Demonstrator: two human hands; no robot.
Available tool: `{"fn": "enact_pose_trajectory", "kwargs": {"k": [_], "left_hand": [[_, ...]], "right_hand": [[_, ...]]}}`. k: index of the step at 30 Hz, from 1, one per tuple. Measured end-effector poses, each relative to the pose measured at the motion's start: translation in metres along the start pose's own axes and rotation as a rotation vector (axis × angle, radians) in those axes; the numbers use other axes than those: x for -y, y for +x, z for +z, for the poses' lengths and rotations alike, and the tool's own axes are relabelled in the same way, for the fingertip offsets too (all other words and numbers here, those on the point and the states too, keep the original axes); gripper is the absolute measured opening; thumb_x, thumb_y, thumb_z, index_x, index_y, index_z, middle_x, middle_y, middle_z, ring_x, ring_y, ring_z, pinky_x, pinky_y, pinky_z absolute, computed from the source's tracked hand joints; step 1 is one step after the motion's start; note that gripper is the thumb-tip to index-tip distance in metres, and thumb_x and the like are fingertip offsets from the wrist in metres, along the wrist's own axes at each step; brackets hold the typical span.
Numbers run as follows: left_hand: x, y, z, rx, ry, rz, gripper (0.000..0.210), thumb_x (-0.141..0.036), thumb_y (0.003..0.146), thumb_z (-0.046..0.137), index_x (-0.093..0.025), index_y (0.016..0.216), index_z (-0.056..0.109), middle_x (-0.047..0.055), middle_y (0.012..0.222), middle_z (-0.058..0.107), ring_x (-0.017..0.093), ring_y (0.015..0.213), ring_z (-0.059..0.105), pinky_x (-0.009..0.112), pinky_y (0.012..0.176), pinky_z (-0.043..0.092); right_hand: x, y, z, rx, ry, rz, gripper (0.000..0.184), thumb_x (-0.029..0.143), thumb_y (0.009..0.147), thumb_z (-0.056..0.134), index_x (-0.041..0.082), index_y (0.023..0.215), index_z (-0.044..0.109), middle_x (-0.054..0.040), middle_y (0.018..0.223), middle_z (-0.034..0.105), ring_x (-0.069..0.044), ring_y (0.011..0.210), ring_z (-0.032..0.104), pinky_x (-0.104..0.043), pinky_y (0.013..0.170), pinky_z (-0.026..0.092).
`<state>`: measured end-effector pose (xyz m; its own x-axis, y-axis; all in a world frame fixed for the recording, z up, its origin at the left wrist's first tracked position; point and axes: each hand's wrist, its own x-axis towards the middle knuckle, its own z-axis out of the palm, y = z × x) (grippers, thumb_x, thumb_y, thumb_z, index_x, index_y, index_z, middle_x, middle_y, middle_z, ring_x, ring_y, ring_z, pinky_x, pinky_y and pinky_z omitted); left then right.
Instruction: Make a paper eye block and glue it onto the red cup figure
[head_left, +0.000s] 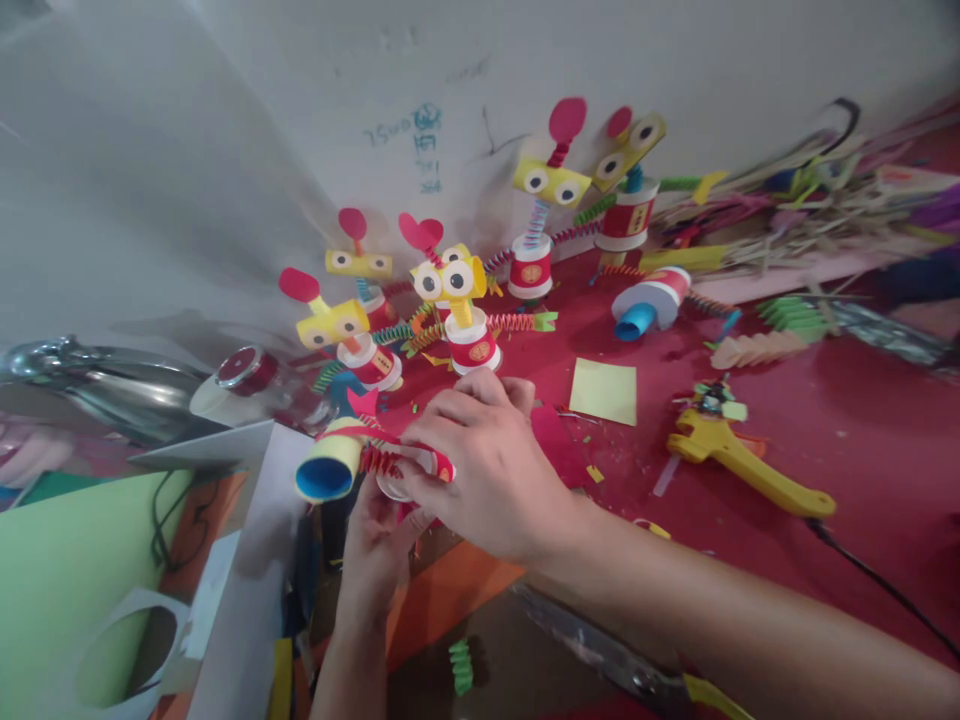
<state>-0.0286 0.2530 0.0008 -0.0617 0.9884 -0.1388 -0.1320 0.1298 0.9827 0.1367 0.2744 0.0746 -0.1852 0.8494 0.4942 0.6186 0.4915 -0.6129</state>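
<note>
Near the table's front edge I hold a paper-cup figure (328,470) lying sideways, its yellow tube head blue inside and joined to the cup by a red folded-paper spring. My left hand (375,530) grips the cup from below. Over the top curls my right hand (487,455), fingers closed around the cup and hiding most of it. Just behind stand several finished-looking cup figures, among them a yellow-headed one with round eyes (474,345). Right of my hands lie a pale yellow paper square (604,390) and a yellow glue gun (731,460).
A white box wall (240,560) stands at the left, beside a clear jar with a red lid (251,370). Scissors or a knife with a yellow handle (712,700) lie under my right forearm. Paper strips (795,215) heap at the back right against the wall.
</note>
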Motion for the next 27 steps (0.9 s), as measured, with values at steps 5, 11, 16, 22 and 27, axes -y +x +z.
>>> {"fn": "enact_pose_trajectory", "kwargs": {"k": [5,11,16,22,27], "left_hand": [[0.002,0.000,0.000,-0.031,0.040,-0.063,0.062,-0.018,0.052,0.086,-0.017,0.110,0.066,0.009,0.101,0.074,0.029,0.102,0.067,0.040,0.091,0.053],[-0.001,-0.002,0.001,-0.119,0.100,-0.050,0.066,-0.018,0.049,0.087,-0.017,0.111,0.066,0.009,0.103,0.074,0.028,0.104,0.066,0.042,0.094,0.050],[-0.003,-0.002,0.003,-0.049,0.048,-0.038,0.074,-0.014,0.052,0.085,-0.020,0.121,0.060,0.009,0.109,0.072,0.027,0.107,0.065,0.037,0.092,0.052],[-0.001,-0.002,0.003,-0.016,0.052,-0.012,0.074,-0.013,0.058,0.083,-0.020,0.127,0.057,0.010,0.112,0.072,0.027,0.110,0.064,0.034,0.090,0.052],[-0.002,-0.004,0.003,-0.028,0.070,-0.007,0.074,-0.013,0.056,0.084,-0.021,0.126,0.058,0.009,0.111,0.072,0.027,0.107,0.066,0.034,0.090,0.053]], "right_hand": [[-0.002,0.006,-0.005,0.034,-0.013,-0.008,0.006,0.018,0.072,0.065,0.020,0.078,0.069,-0.0025,0.079,0.065,-0.022,0.085,0.042,-0.038,0.078,0.027],[0.003,0.019,-0.016,0.139,-0.065,-0.058,0.023,0.022,0.084,0.061,0.020,0.061,0.066,-0.0032,0.071,0.063,-0.022,0.083,0.043,-0.039,0.076,0.025],[0.001,0.025,-0.023,0.250,-0.017,0.043,0.025,0.016,0.088,0.059,0.021,0.070,0.075,-0.0045,0.080,0.067,-0.022,0.086,0.047,-0.039,0.075,0.025],[-0.013,0.026,-0.023,0.326,0.173,0.100,0.025,0.009,0.085,0.058,0.018,0.071,0.077,-0.0054,0.082,0.068,-0.018,0.081,0.056,-0.032,0.073,0.037],[-0.022,0.026,-0.018,0.288,0.350,0.193,0.021,0.008,0.082,0.061,0.020,0.080,0.078,-0.0031,0.083,0.070,-0.014,0.074,0.060,-0.026,0.067,0.043]]}}
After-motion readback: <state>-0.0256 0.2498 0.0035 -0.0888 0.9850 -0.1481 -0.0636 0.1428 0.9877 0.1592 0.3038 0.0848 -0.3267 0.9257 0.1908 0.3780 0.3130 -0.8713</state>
